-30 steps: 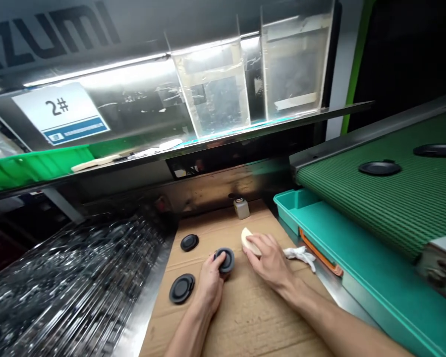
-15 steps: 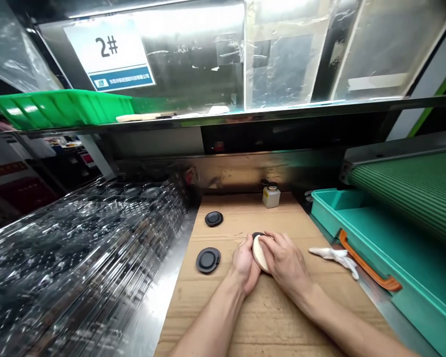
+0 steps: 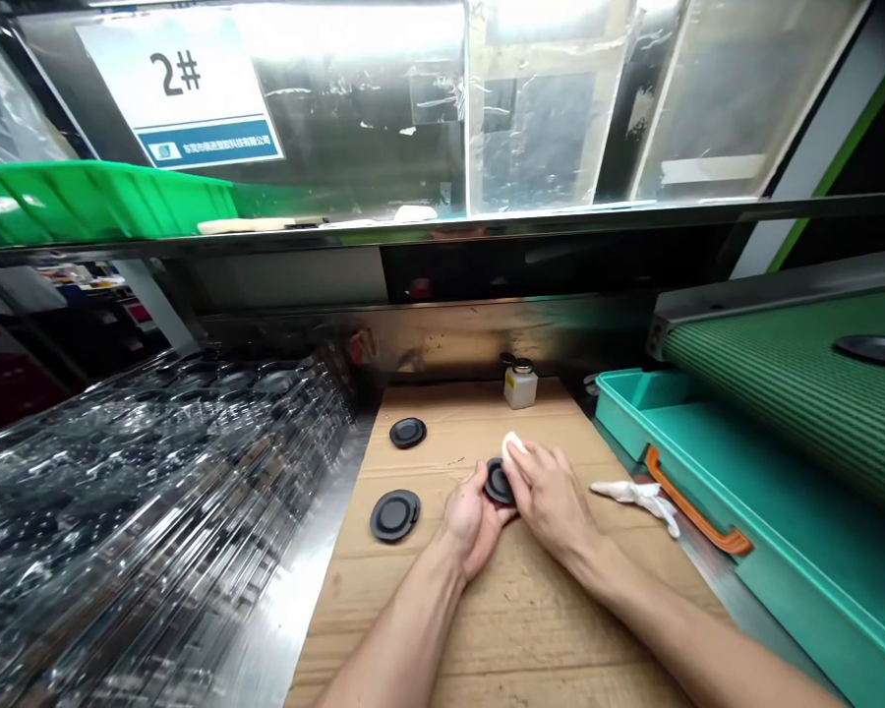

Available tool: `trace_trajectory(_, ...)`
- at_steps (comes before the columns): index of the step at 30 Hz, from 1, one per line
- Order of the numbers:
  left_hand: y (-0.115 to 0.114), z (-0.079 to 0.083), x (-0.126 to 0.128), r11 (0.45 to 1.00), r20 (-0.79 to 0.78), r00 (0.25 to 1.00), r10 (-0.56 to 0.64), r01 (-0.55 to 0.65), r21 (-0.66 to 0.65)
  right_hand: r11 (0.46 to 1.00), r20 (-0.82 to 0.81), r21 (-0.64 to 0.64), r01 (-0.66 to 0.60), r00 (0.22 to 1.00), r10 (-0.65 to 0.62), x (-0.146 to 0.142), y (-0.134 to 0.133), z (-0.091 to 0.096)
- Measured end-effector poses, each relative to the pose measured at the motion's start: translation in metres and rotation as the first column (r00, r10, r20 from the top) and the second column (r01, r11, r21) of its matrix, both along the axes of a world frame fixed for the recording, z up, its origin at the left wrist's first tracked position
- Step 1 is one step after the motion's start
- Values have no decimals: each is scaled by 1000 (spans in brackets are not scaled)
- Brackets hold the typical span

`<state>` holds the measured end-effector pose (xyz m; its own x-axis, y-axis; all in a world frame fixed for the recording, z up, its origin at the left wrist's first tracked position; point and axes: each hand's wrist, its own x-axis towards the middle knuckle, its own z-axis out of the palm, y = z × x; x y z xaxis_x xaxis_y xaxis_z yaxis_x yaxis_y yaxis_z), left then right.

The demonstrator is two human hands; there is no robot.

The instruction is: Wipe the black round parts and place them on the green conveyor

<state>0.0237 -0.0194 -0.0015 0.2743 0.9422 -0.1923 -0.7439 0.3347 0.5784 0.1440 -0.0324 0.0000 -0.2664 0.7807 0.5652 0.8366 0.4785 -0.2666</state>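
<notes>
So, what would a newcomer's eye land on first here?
Probably the bare hands at the centre: the left hand holds a round black part, with a cream pad in the right hand close over it. Next, perhaps, the white "2#" sign at upper left, above a bright green bin. At right, a turquoise tray with an orange handle stands out beside the cardboard.

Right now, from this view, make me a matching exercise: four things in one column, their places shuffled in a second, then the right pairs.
Things
1. Pale pad
2. Held black disc
3. Square jar
4. Green plastic crate

Places
A. On the metal shelf
B. In the left hand
C. At the far end of the cardboard
D. In the right hand

Pairs: 1-D, 2-B, 3-C, 4-A
</notes>
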Motion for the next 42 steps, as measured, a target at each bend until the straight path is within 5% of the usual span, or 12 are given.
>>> trace_trajectory(4, 1, -1, 1, 999, -11, 999, 36, -36, -17, 996, 58, 8, -84, 995, 83, 2, 4, -1)
trace_trajectory(7, 3, -2, 1, 1000, -20, 1000, 13, -13, -9, 999, 12, -4, 42, 999, -42, 4, 7, -1)
trace_trajectory(11, 3, -2, 1, 1000, -20, 1000, 8, -8, 7, 998, 66, -4, -57, 996, 57, 4, 5, 2)
trace_trajectory(14, 1, 1, 0, 1000, -35, 999, 5, -5, -2, 999, 16, -6, 51, 999, -51, -1, -2, 4)
trace_trajectory(18, 2, 3, -3, 999, -13, 1000, -27, 26, -41, 992, 58, -32, -125, 990, 126, 0, -6, 3)
trace_trajectory(22, 5, 1, -3, 997, -3, 997, 81, -81, -2, 999, -106, -47, -6, 994, 1, 19, 9, 5)
trace_trajectory(24, 6, 0, -3, 995, -2, 995, 97, -97, -1, 993, -206, -85, -76, 977, 57, 29, 12, 8)
trace_trajectory(28, 6, 1, -2, 998, -26, 997, 68, -68, 16, 936, -279, -242, -255, 942, 185, 37, 5, 11)
trace_trajectory(37, 2, 0, 5, 988, -120, 983, 140, -131, 76, 894, -360, -323, -310, 914, 187, 30, 12, 15)
trace_trajectory(42, 1, -1, 4, 991, -87, 990, 115, -109, 76, 735, -311, -473, -486, 872, 378, 36, 8, 31)
